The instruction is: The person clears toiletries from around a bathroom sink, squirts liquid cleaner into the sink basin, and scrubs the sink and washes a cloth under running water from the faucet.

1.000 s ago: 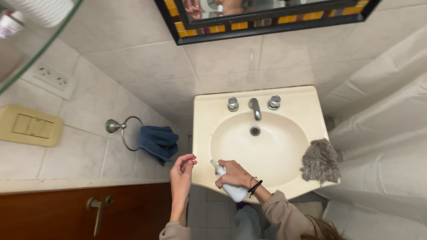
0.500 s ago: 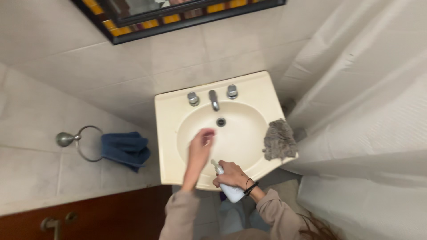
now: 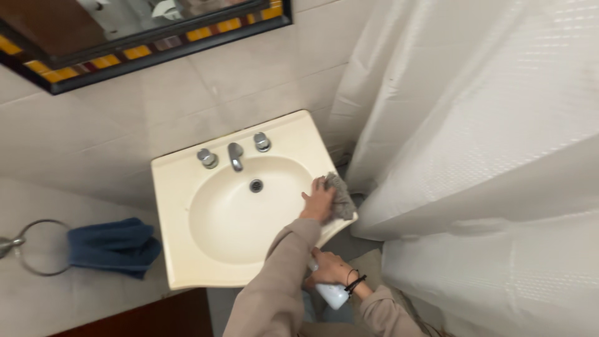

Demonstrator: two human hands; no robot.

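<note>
My left hand reaches across the cream sink and closes on the grey cloth, which lies on the sink's right rim. The left sleeve crosses the basin's front right corner. My right hand is low in front of the sink and grips a white spray bottle. A dark band sits on that wrist. The bottle's upper part is hidden behind my left arm.
A chrome faucet with two knobs stands at the back of the sink. A blue towel hangs from a metal ring on the left wall. A white shower curtain fills the right side. A framed mirror hangs above.
My left hand has moved from beside the sink, across the basin, onto the grey cloth. The view has swung to the right. The right hand still holds the bottle.
</note>
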